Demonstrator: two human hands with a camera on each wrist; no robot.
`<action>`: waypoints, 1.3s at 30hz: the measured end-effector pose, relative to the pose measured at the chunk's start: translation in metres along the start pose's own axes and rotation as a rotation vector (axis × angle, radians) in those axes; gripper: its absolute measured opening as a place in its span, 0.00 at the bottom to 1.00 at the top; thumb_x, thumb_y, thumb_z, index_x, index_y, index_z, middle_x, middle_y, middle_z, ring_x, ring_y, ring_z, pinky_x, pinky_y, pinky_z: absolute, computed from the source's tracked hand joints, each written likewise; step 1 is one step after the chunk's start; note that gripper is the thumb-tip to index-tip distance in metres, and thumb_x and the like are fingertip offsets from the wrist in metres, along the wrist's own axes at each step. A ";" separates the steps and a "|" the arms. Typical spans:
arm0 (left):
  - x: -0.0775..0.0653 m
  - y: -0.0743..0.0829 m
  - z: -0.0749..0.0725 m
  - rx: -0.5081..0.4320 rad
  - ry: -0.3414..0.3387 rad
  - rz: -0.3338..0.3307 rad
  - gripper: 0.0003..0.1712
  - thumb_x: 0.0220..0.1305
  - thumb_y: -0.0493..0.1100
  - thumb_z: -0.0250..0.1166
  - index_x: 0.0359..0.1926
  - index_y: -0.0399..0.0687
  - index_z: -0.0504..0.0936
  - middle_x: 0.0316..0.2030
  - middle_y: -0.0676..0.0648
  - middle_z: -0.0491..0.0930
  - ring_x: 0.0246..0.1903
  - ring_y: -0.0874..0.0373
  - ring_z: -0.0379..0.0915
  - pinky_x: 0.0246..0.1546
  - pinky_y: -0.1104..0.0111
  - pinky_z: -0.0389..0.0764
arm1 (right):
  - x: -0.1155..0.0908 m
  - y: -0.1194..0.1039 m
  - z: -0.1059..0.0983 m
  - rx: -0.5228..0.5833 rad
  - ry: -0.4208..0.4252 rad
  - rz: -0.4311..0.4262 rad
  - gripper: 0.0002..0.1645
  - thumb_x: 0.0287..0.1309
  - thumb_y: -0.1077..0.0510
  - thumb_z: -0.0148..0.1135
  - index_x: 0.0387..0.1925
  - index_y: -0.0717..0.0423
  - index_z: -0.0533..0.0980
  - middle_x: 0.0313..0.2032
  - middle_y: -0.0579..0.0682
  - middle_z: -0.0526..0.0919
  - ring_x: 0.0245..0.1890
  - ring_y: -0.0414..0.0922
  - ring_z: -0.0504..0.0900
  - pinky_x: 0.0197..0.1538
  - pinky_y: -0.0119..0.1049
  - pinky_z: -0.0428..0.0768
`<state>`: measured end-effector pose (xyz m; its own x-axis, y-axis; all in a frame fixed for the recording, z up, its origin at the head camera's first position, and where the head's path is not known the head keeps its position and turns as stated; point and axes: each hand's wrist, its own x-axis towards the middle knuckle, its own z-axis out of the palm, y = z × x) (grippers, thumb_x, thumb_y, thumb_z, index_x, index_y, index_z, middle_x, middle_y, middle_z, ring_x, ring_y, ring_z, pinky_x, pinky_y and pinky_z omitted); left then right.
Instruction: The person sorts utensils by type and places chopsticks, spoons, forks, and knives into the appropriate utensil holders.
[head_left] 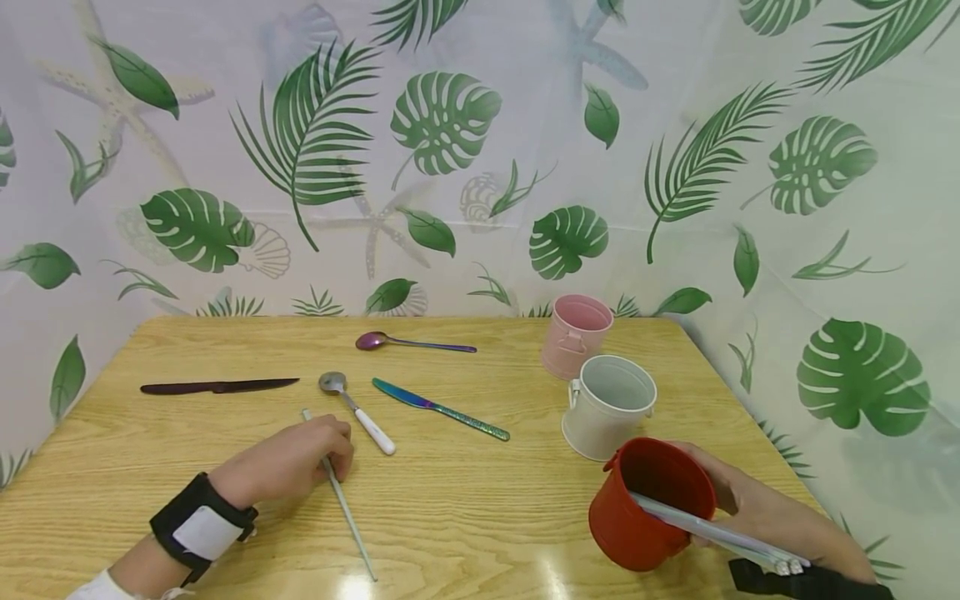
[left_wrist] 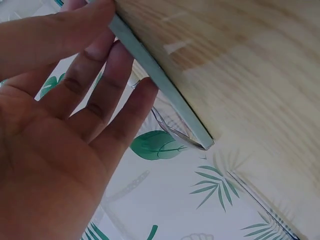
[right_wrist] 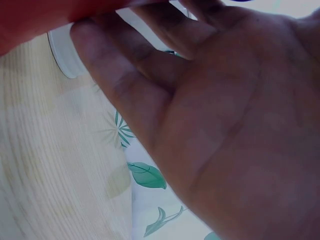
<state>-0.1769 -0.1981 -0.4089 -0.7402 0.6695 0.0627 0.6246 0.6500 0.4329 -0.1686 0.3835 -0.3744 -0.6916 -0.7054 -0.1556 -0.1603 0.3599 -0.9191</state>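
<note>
My left hand (head_left: pixel 300 457) pinches a pale green chopstick (head_left: pixel 349 518) over the left part of the table. Up close in the left wrist view, the chopstick (left_wrist: pixel 162 82) runs along the fingertips, close to the wood. At the front right, my right hand (head_left: pixel 761 504) holds a small red bucket (head_left: pixel 626 521) from its right side; the bucket leans to the right. Several pale chopsticks (head_left: pixel 712 529) stick out over its rim. In the right wrist view, the fingers (right_wrist: pixel 112 75) are against the red bucket (right_wrist: pixel 35 20).
Beyond the red bucket stand a white bucket (head_left: pixel 596 429) and a pink bucket (head_left: pixel 562 350). Near my left hand lie a white-handled spoon (head_left: pixel 372 431), a rainbow-coloured knife (head_left: pixel 450 411), a dark knife (head_left: pixel 202 387) and a purple spoon (head_left: pixel 420 343). A leaf-patterned cloth (head_left: pixel 465 192) hangs behind the table (head_left: pixel 465 525).
</note>
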 end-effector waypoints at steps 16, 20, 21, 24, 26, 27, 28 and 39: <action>0.002 0.003 0.000 0.034 -0.028 -0.013 0.28 0.49 0.16 0.69 0.27 0.59 0.81 0.29 0.61 0.71 0.34 0.64 0.68 0.35 0.69 0.76 | 0.000 -0.005 0.001 -0.033 0.012 -0.004 0.50 0.64 0.65 0.66 0.77 0.65 0.48 0.67 0.33 0.72 0.62 0.31 0.71 0.58 0.32 0.78; 0.002 0.002 -0.001 0.024 -0.033 -0.016 0.28 0.51 0.16 0.68 0.27 0.59 0.81 0.28 0.61 0.71 0.34 0.64 0.67 0.36 0.69 0.76 | -0.001 -0.004 0.001 -0.042 0.023 0.029 0.48 0.66 0.64 0.65 0.78 0.63 0.48 0.67 0.34 0.71 0.62 0.30 0.71 0.58 0.31 0.78; 0.002 0.002 -0.001 0.021 -0.036 -0.015 0.28 0.51 0.16 0.67 0.27 0.59 0.81 0.28 0.61 0.71 0.34 0.64 0.67 0.36 0.69 0.76 | -0.001 -0.004 0.001 -0.045 0.027 0.043 0.48 0.66 0.64 0.64 0.78 0.62 0.48 0.67 0.34 0.70 0.62 0.30 0.70 0.58 0.31 0.77; 0.002 0.004 -0.001 0.019 -0.043 -0.014 0.28 0.52 0.16 0.67 0.28 0.59 0.81 0.28 0.61 0.71 0.34 0.65 0.67 0.35 0.69 0.76 | -0.002 -0.004 0.001 -0.066 0.039 0.079 0.47 0.68 0.63 0.63 0.79 0.60 0.48 0.67 0.34 0.69 0.62 0.28 0.69 0.57 0.29 0.77; 0.001 0.006 -0.001 0.024 -0.046 -0.019 0.28 0.53 0.16 0.67 0.28 0.59 0.80 0.28 0.61 0.71 0.33 0.64 0.67 0.35 0.69 0.76 | -0.002 -0.003 0.001 -0.074 0.043 0.089 0.47 0.69 0.63 0.63 0.79 0.60 0.48 0.67 0.33 0.69 0.62 0.27 0.69 0.56 0.29 0.76; 0.002 0.006 0.000 0.027 -0.046 -0.020 0.27 0.53 0.17 0.67 0.28 0.59 0.80 0.29 0.61 0.71 0.33 0.65 0.67 0.34 0.69 0.76 | -0.002 -0.002 0.001 -0.075 0.044 0.090 0.47 0.69 0.62 0.63 0.79 0.60 0.48 0.67 0.33 0.69 0.61 0.27 0.69 0.56 0.29 0.76; 0.002 0.007 0.000 0.029 -0.045 -0.022 0.27 0.54 0.17 0.67 0.28 0.59 0.80 0.29 0.61 0.71 0.33 0.65 0.67 0.34 0.69 0.76 | -0.002 -0.002 0.001 -0.072 0.044 0.090 0.47 0.69 0.63 0.63 0.79 0.60 0.48 0.67 0.33 0.69 0.62 0.27 0.69 0.57 0.29 0.76; 0.003 0.011 -0.003 0.007 -0.005 -0.060 0.19 0.65 0.25 0.67 0.35 0.57 0.79 0.33 0.59 0.74 0.35 0.64 0.70 0.36 0.68 0.79 | 0.000 0.000 0.000 -0.042 0.027 0.066 0.47 0.67 0.63 0.64 0.78 0.61 0.48 0.67 0.34 0.70 0.62 0.29 0.70 0.57 0.30 0.77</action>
<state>-0.1728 -0.1904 -0.4016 -0.7749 0.6312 0.0320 0.5809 0.6914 0.4295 -0.1684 0.3831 -0.3745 -0.7200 -0.6629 -0.2052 -0.1427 0.4308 -0.8911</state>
